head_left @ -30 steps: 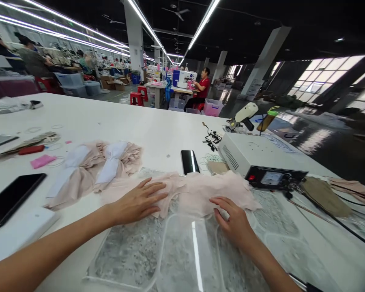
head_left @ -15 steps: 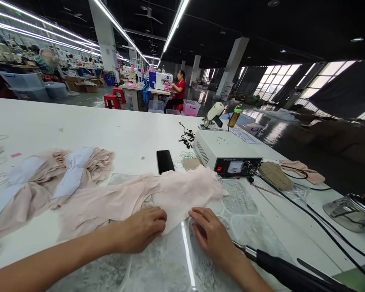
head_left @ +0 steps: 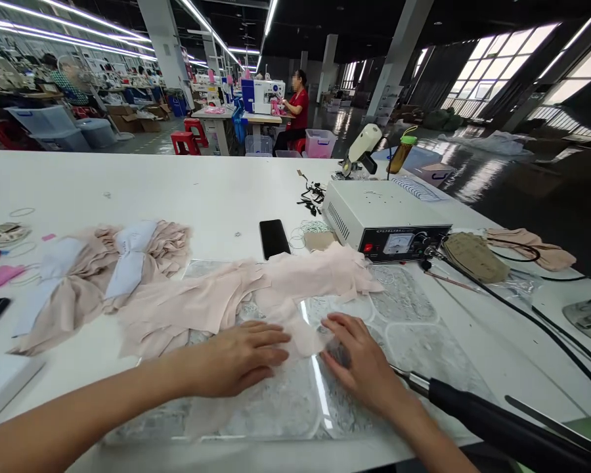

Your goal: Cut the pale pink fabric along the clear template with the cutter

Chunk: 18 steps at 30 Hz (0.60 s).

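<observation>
My left hand (head_left: 253,358) lies palm down over the grey marbled mat (head_left: 285,407), fingers stretched forward and slightly apart. A thin, sheer strip of pale pink fabric (head_left: 295,325) runs from the cloth pile toward my right hand (head_left: 357,358). That hand's thumb and fingers are apart, close to the strip's tip; I cannot tell whether they touch it. Beyond both hands lies a layered row of pale pink fabric pieces (head_left: 201,295). A pen-like tool with a black handle (head_left: 473,410) and metal shaft passes beside my right wrist, its tip hidden.
A control box with a dial (head_left: 389,217) stands at the right, its black cable (head_left: 497,312) crossing the table. A phone (head_left: 274,240) lies behind the fabric. Tied beige bundles (head_left: 132,253) are at left. A co-worker in red (head_left: 295,105) sits at a sewing machine beyond.
My left hand's fingers were curled on the fabric's near edge and are now straighter. The fabric between my hands has narrowed to a strip near my right hand. The view has tilted down slightly.
</observation>
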Tool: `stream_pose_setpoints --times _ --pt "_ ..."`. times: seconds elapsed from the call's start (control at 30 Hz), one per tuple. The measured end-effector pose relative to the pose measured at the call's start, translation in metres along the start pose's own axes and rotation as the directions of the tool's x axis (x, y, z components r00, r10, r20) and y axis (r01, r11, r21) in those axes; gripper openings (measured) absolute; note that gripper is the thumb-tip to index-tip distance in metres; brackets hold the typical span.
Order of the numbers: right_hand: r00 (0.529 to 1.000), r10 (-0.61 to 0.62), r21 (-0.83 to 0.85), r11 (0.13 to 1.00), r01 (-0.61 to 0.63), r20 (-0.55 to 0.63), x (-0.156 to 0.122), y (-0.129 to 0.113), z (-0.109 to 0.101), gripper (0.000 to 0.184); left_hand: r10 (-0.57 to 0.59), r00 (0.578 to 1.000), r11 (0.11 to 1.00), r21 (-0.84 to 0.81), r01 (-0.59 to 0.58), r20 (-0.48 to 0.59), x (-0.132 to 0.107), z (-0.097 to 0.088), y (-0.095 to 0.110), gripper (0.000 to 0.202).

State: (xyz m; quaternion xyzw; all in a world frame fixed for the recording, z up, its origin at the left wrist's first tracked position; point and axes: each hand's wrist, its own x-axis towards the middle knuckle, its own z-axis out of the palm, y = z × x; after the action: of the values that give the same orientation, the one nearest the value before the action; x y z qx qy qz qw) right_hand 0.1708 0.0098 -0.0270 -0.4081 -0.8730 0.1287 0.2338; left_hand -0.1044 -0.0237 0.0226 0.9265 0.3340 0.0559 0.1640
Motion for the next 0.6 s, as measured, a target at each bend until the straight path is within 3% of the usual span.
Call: stream_pose_setpoints --times 0.1,0.2,0.4,0.6 --pt "0.997 0.038 -0.023 0.999 -0.036 0.069 0.015 -0.003 -0.002 0.017 0.012 0.999 0.994 0.111 -0.017 0.041 0.019 0.022 -0.012 0.048" --pt "0.987 0.098 -0.061 0.994 -0.091 0.125 0.014 -0.005 -0.007 0.014 -0.013 0.999 0.991 0.137 0.007 0.043 0.016 0.035 -0.017 0.052" --pt "0.962 0.216 -0.105 0.974 -0.201 0.167 -0.009 -0.005 -0.032 0.015 0.038 0.997 0.99 0.136 -0.047 0.068 0.002 0.03 -0.007 0.05" --pt "0.966 0.241 -0.119 0.966 -0.229 0.096 -0.025 -0.002 -0.041 0.016 0.134 0.991 0.985 0.114 -0.131 -0.018 0.015 0.033 -0.006 0.046"
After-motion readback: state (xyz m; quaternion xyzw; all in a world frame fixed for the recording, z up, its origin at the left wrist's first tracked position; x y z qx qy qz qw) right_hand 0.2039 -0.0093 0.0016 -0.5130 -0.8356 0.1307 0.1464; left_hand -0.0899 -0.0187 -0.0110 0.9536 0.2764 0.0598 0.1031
